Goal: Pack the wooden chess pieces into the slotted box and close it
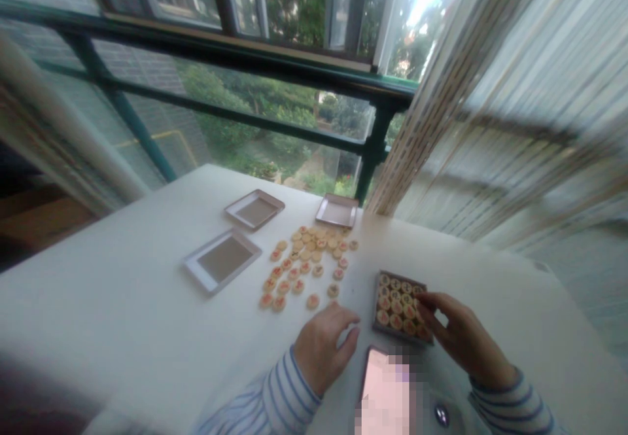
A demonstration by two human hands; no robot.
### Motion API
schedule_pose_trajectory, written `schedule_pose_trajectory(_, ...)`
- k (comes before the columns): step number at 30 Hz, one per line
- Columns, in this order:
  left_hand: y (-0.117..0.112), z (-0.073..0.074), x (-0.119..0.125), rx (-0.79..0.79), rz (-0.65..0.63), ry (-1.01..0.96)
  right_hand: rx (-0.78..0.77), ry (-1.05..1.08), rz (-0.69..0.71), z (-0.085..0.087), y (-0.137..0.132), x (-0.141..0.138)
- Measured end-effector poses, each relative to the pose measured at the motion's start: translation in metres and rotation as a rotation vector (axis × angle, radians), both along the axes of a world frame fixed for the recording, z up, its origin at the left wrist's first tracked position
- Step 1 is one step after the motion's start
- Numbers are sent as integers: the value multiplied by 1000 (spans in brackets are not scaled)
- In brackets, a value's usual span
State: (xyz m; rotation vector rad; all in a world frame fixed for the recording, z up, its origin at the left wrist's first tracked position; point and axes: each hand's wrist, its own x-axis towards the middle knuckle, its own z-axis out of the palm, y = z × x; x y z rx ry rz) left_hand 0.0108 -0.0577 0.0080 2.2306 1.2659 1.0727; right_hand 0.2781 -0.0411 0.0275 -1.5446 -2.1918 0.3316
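Fingers of the right hand [464, 337] bend over the right edge of a square box [401, 336], index finger and thumb brought close together at the tips; from my distant seat I cannot tell whether a piece is pinched there. Thumb and forefinger of the left hand [324, 347] stand apart, curled loosely, with nothing I can see in their grasp. Round pieces [409, 327] sit in rows inside the box, dark-marked ones in the far rows, red-marked ones in the near rows. Beyond the left hand I have loose discs [298, 285] scattered on the white table [122, 258], crowded together toward the far end. Past them lie three shallow trays [228, 258], two to the left, one at the far edge. Nearest me, a phone [380, 382] lies just below the box, its screen partly pixelated.
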Motion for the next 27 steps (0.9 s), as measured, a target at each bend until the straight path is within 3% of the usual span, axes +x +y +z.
schedule_pose_trajectory(11,-7,-11,-25,137,54,74,25,-112,108,9,4,-26)
schedule_pose_trajectory(19,18,5,-61,67,106,79,13,-118,160,7,13,-32)
schedule_pose_trajectory(27,40,10,-85,84,234,71,-20,-183,173,14,18,-41)
